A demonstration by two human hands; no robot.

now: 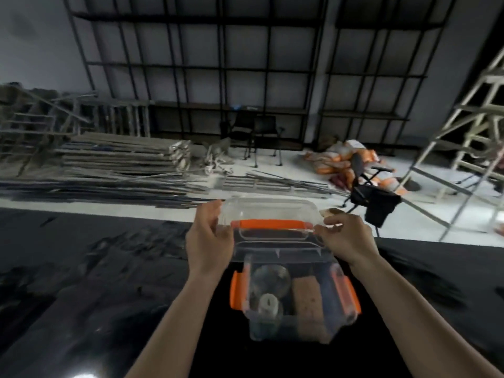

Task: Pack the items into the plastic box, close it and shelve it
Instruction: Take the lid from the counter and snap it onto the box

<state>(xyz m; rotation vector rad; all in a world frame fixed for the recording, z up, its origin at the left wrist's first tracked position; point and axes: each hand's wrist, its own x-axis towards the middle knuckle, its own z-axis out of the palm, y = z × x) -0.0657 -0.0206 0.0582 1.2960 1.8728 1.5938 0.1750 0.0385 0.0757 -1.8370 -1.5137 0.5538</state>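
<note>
A clear plastic box [289,327] with orange side latches stands on the black table [81,282] near its front edge. Inside it lie a clear light bulb [268,287] on the left and a brownish block [308,298] on the right. Above the box's far side I hold the clear lid [270,211], which has an orange handle [268,223] and tilts up away from me. My left hand [208,238] grips the lid's left end and my right hand [346,238] grips its right end. The lid is off the box rim.
Beyond the table's far edge the floor holds stacked boards and metal bars [122,159], black chairs [256,135], a folding chair [368,186], orange sacks [343,162] and a ladder [469,132]. Dark shelving [245,64] covers the back wall.
</note>
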